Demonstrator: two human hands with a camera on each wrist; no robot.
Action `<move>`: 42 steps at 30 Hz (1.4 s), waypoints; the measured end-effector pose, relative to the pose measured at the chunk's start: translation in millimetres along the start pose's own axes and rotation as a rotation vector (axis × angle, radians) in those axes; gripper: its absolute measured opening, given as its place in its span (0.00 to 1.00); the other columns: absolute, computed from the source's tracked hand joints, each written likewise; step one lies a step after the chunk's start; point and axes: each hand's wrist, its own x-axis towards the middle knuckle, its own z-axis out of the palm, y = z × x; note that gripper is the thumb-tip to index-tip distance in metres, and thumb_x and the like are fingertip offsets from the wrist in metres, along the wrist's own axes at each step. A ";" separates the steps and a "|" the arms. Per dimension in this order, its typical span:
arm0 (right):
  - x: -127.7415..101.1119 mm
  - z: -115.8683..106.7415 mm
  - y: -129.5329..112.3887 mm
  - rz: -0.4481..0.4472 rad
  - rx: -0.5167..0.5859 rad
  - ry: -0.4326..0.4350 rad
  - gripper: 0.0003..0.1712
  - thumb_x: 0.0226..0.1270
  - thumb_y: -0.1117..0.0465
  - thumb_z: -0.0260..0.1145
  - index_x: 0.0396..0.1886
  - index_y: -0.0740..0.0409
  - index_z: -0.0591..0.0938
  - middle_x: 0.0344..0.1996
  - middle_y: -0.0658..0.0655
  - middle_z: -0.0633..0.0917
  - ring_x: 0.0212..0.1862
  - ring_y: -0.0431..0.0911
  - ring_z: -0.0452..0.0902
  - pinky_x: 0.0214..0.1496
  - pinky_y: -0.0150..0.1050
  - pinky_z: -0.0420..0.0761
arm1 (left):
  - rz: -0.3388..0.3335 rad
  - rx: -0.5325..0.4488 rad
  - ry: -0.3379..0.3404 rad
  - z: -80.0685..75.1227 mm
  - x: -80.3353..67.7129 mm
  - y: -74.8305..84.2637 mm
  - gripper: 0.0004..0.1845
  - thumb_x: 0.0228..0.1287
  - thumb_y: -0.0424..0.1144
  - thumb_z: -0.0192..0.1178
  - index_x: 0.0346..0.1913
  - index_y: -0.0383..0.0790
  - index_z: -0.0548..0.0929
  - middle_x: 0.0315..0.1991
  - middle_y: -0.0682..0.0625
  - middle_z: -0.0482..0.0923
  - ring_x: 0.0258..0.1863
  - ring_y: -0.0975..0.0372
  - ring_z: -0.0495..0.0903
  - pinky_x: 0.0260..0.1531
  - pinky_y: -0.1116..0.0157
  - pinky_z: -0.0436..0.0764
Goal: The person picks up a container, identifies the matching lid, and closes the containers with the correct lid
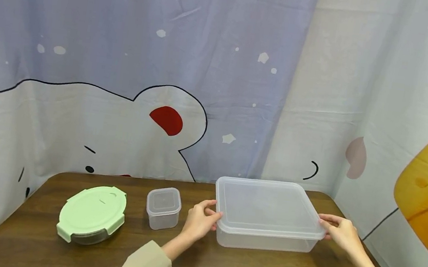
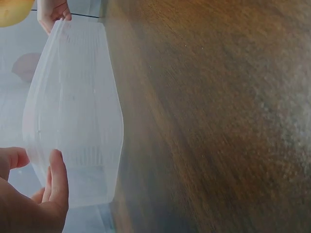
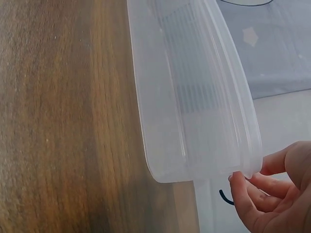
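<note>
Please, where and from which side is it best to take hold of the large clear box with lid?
Probably at the lid rim on its two short ends, one hand from each side: the large clear box is wide and shallow. The left hand and right hand already hold there.

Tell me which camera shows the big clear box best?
The head view: the whole large clear box with its lid shows, a hand at each side. The left wrist and right wrist views show only its side wall up close.
</note>
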 end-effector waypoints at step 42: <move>-33.6 4.2 -4.8 -0.032 0.057 -0.043 0.23 0.69 0.64 0.60 0.55 0.80 0.74 0.40 0.71 0.85 0.27 0.38 0.83 0.30 0.36 0.86 | -0.009 0.079 -0.081 -23.8 -37.8 20.2 0.27 0.56 0.30 0.63 0.59 0.22 0.72 0.22 0.47 0.82 0.12 0.66 0.77 0.15 0.70 0.80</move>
